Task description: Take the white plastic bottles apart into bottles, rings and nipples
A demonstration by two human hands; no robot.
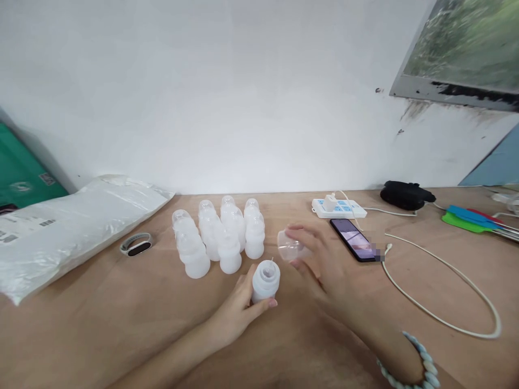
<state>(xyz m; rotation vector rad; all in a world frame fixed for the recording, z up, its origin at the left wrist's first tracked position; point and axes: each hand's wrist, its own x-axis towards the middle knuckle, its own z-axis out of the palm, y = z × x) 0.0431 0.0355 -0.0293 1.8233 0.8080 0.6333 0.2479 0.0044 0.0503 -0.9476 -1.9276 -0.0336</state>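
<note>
My left hand (pixel 235 310) is wrapped round a white baby bottle (pixel 265 283) at the front middle of the table. The bottle's top is uncovered and tilts toward me, showing a ring with a pale nipple-like centre. To its upper right, my right hand (pixel 320 259) pinches a clear domed cap (pixel 287 246) between thumb and fingers. The cap is apart from the bottle. Just beyond my left hand stands a cluster of several similar white bottles (pixel 230 254), upright, with clear caps on them.
Left of the bottles lie a fitness band (pixel 137 246) and a large white plastic package (pixel 89 221). On the right are a phone (pixel 354 240), a power strip (pixel 339 208), a looped white cable (pixel 438 319), a black case (pixel 405 195) and coloured spatulas (pixel 468 219). A wall (pixel 243 108) rises behind.
</note>
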